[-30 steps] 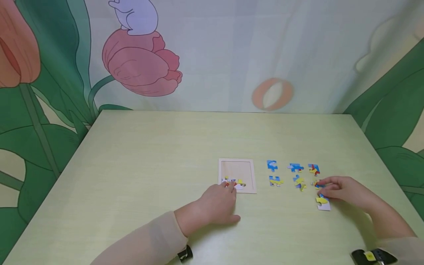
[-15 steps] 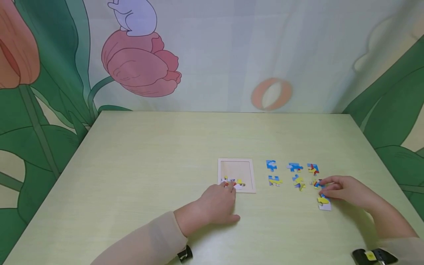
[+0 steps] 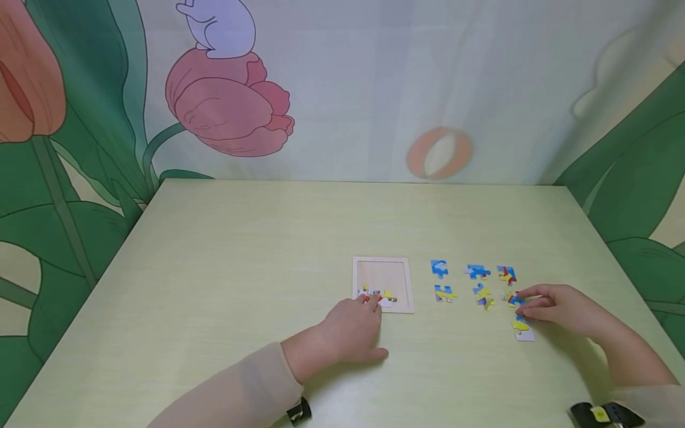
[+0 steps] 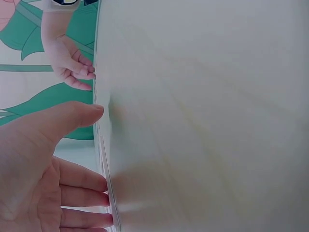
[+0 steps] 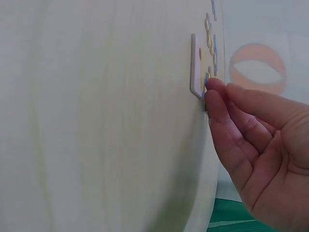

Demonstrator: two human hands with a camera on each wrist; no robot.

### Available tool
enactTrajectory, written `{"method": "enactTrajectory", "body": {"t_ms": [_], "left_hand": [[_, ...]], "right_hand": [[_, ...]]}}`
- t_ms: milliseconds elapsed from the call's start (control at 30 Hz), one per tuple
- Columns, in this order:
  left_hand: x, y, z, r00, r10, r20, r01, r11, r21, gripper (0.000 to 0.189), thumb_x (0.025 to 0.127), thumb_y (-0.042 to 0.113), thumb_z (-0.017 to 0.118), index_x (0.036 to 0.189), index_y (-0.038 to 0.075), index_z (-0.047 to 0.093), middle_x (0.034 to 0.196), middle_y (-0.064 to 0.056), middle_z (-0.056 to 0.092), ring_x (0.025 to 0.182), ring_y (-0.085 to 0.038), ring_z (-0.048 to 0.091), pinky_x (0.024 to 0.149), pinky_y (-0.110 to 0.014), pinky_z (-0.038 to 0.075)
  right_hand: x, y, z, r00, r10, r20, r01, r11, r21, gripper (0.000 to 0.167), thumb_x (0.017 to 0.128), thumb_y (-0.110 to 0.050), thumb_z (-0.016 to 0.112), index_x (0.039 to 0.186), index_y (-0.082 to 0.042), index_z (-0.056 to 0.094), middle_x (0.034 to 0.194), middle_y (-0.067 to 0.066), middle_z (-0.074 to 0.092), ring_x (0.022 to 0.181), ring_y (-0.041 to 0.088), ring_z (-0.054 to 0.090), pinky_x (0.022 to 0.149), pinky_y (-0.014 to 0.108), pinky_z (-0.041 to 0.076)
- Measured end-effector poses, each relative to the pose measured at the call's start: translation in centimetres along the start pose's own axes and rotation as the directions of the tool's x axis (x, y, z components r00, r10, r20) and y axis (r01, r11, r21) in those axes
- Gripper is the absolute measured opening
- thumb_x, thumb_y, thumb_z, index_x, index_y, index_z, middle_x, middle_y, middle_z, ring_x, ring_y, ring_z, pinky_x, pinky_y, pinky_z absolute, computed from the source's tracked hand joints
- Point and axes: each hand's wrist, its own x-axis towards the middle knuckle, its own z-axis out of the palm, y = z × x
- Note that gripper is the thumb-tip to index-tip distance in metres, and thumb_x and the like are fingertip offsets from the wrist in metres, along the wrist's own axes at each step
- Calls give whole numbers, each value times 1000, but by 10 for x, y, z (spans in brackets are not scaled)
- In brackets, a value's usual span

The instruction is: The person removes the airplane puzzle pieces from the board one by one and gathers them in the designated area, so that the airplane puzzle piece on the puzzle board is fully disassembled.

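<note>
My left hand [image 3: 350, 333] lies with straight fingers on the near edge of a shallow square puzzle tray [image 3: 409, 282]. Its fingertips press beside the bottom row of colourful puzzle pieces [image 3: 390, 299], partly covering them. In the left wrist view, the fingers [image 4: 84, 198] touch the tray's rim and the thumb stands apart. On the right, my right hand [image 3: 559, 309] pinches a blue, red and yellow puzzle piece [image 3: 514, 299] between thumb and fingertips. Just below it lies a yellow and white corner piece [image 3: 524, 334], which shows edge-on in the right wrist view.
Several loose pieces lie between tray and right hand, among them a blue one [image 3: 439, 268], a blue-and-red one [image 3: 477, 271] and a yellow one [image 3: 483, 296]. A printed curtain [image 3: 342, 89] hangs behind the table's far edge [image 3: 342, 182].
My right fingertips have shifted very slightly to the right, and the corner piece below them has moved a little right too. My left hand has stayed in place on the tray.
</note>
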Motion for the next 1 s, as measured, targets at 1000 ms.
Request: {"method": "enactTrajectory", "body": {"t_ms": [1000], "left_hand": [[-3, -2, 1, 1000, 9, -21, -10, 999, -37, 75, 85, 59, 52, 134, 2, 50, 143, -11, 41, 126, -27, 44, 95, -31, 43]], "right_hand": [[49, -91, 49, 973, -227, 53, 190, 903, 385, 40, 93, -16, 58, 122, 10, 50, 110, 18, 65, 96, 24, 64, 82, 32, 51]]}}
